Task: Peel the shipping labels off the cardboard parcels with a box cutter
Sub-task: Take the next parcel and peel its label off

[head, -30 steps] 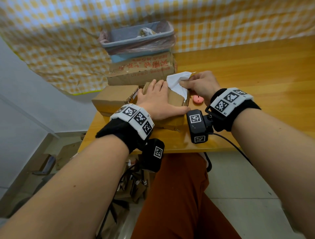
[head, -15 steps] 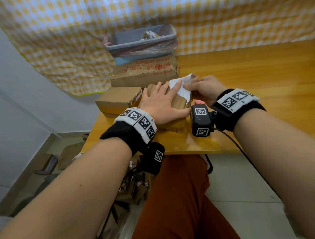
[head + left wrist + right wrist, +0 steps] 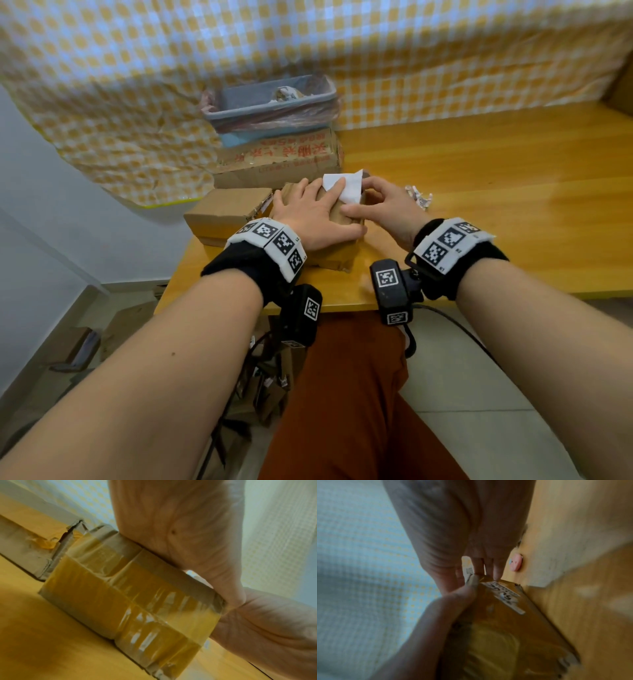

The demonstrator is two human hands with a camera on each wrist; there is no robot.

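A small parcel (image 3: 337,255) wrapped in yellow-brown tape sits near the table's front edge. My left hand (image 3: 308,212) lies flat on its top, and the index finger presses on the white shipping label (image 3: 346,186). My right hand (image 3: 368,192) pinches the label's right edge at the parcel's far corner. The left wrist view shows the palm (image 3: 180,520) on the taped parcel (image 3: 130,601). In the blurred right wrist view the fingers (image 3: 479,566) meet at the parcel's (image 3: 505,628) corner beside a printed strip of label (image 3: 469,570). A small pink object (image 3: 515,563), perhaps the cutter, lies just beyond.
A second plain box (image 3: 226,212) stands left of the parcel. Behind it is a bigger box with red print (image 3: 281,161) carrying a grey bin (image 3: 270,99) lined with a bag. A crumpled scrap (image 3: 419,198) lies on the wooden table (image 3: 496,205). Cardboard is piled on the floor below.
My left index finger has slid onto the label. My right hand has come lower and nearer the parcel with the label's edge, and now hides the pink object in the head view.
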